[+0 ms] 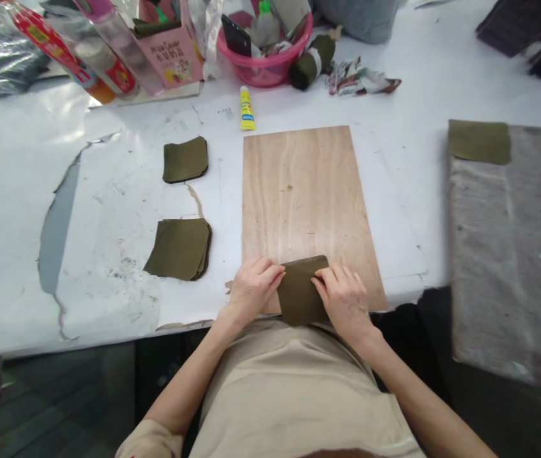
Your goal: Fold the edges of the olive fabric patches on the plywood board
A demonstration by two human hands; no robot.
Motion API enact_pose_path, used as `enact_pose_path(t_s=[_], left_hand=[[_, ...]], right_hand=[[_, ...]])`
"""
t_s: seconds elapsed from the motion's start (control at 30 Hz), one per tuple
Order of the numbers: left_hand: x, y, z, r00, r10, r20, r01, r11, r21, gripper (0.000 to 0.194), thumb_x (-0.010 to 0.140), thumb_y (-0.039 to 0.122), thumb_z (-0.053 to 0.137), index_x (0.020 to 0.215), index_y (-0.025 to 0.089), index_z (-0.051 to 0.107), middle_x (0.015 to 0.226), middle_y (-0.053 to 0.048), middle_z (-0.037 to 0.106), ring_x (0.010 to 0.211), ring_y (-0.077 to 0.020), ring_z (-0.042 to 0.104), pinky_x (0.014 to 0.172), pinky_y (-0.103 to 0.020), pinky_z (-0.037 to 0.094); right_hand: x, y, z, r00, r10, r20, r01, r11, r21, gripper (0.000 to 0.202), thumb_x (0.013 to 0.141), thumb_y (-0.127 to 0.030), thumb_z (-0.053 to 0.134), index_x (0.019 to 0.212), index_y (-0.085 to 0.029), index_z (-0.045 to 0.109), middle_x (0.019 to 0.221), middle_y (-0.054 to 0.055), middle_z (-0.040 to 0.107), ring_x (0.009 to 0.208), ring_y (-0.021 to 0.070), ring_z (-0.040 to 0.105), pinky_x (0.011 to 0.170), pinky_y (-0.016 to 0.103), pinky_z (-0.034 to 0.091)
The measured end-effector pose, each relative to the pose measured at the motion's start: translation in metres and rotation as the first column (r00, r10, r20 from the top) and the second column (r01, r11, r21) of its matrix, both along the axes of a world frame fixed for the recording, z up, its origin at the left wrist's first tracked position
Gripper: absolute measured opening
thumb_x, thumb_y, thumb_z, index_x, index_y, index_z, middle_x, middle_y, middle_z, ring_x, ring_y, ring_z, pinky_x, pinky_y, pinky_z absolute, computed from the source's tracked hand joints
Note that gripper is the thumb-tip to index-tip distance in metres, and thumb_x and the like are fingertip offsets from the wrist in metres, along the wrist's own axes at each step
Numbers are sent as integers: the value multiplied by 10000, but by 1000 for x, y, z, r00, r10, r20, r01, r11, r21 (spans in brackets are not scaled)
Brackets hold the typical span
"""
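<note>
An olive-green fabric piece (303, 292) lies over the near edge of a thin wooden board (302, 191), its lower part hanging towards my body. My left hand (255, 285) pinches its upper left corner between thumb and fingers. At the upper right side, my right hand (344, 296) pinches it the same way. A darker strip runs along the piece's top edge. To the left of the board lie two stacks of similar olive pieces, a smaller far stack (185, 159) and a larger near stack (179, 248).
A yellow glue tube (247, 109) lies beyond the board. Behind it stand a pink basket (263, 67) of small items and a pink box (170, 54). On the right, a grey felt-like slab (513, 254) carries one olive piece (479, 141). The white table covering (108, 254) is torn at left.
</note>
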State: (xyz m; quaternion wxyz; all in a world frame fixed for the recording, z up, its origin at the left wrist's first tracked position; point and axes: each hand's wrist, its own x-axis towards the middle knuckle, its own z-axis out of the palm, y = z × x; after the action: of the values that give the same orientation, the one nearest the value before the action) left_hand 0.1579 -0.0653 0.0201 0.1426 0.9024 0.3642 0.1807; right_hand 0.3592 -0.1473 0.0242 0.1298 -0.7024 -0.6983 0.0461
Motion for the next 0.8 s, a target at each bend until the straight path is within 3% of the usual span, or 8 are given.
enact_pose_path(t_s=[0.2, 0.43, 0.63, 0.8], left_hand=[[0, 1, -13, 1000, -19, 3, 18, 999, 42, 154, 959, 246, 524, 913, 186, 659, 813, -31, 619, 784, -165, 530, 680, -283, 439], [8, 14, -16, 1000, -20, 9, 20, 998, 55, 189, 963, 264, 513, 892, 210, 679, 839, -41, 586, 822, -175, 508, 696, -284, 440], [8, 17, -15, 999, -7, 40, 7, 1000, -14, 199, 964, 290, 510, 859, 192, 648, 843, -46, 590, 831, -181, 517, 725, -308, 448], [7, 17, -16, 998, -7, 57, 11, 998, -63, 187, 962, 294, 512, 851, 193, 623, 851, -43, 595, 844, -183, 534, 738, -308, 451]], right_hand=[[3, -1, 7, 999, 20, 27, -17, 995, -99, 120, 937, -239, 574, 827, -190, 571, 802, 37, 620, 722, 185, 538, 690, 310, 326], [6, -4, 20, 996, 88, -34, -93, 973, -209, 134, 924, -209, 590, 792, -195, 564, 751, 19, 618, 668, 166, 551, 636, 299, 330], [-1, 27, 21, 988, 90, -125, -96, 994, -42, 63, 931, -227, 577, 943, -191, 627, 941, 74, 648, 901, 219, 557, 750, 334, 398], [-11, 48, 6, 988, 141, -59, -144, 988, -54, 66, 903, -210, 622, 957, -179, 641, 990, 99, 643, 966, 253, 529, 798, 374, 369]])
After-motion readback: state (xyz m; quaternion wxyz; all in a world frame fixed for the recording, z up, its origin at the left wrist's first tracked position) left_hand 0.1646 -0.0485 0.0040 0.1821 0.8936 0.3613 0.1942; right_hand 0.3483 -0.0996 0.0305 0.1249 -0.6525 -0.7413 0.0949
